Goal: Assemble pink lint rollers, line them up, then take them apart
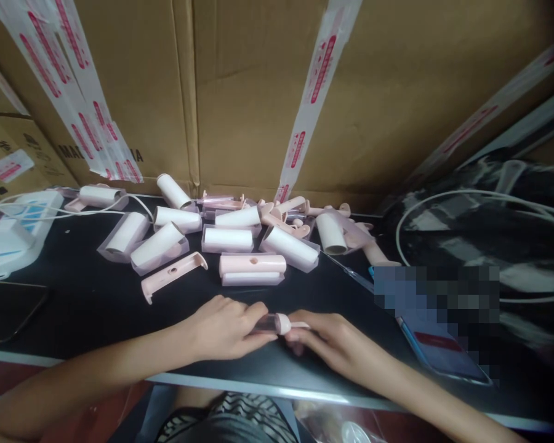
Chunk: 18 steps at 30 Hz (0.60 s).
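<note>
A translucent pinkish plastic piece with a rounded pale-pink end [268,323] is held over the black tabletop [92,307], near its front edge. It is gripped by the left hand [226,326]; its slim end is pinched by the right hand [325,337]. Two-handed handling seems under way; steady, opposed grips are called for. Both forearms are angled inward.
</note>
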{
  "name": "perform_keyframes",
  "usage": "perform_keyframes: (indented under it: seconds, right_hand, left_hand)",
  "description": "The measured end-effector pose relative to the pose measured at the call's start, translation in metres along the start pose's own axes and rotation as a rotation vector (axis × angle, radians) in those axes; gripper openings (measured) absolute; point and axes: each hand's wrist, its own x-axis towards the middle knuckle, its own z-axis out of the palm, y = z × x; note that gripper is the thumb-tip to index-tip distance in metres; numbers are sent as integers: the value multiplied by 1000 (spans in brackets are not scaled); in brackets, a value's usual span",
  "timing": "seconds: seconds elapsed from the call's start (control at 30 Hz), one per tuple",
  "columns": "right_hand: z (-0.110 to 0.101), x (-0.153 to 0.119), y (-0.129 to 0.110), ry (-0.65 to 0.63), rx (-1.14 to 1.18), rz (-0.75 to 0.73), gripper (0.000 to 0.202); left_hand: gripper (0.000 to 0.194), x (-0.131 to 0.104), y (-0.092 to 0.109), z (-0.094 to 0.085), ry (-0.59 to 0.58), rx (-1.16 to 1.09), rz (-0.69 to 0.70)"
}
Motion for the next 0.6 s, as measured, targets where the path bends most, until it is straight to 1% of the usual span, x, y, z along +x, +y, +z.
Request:
perform_keyframes:
  seconds: [0.07, 0.2, 0.37, 0.43, 0.6]
  right_hand:
    - [1, 0, 4, -26, -15, 0, 32]
    - [6, 2, 9, -26, -109, -18, 31]
    - [10, 7, 10, -27, -206, -37, 33]
    - [8, 9, 8, -62, -217, -54, 33]
    - [-5, 16, 5, -189, -250, -67, 32]
  left_hand:
    - [36, 1, 0, 2, -32, 32, 11]
    - [33, 3, -1, 5, -68, 60, 16]
    - [31, 4, -3, 11, -38, 86, 9]
    - [30, 4, -3, 12, -38, 93, 10]
    - [22, 7, -6, 13, -81, 89, 13]
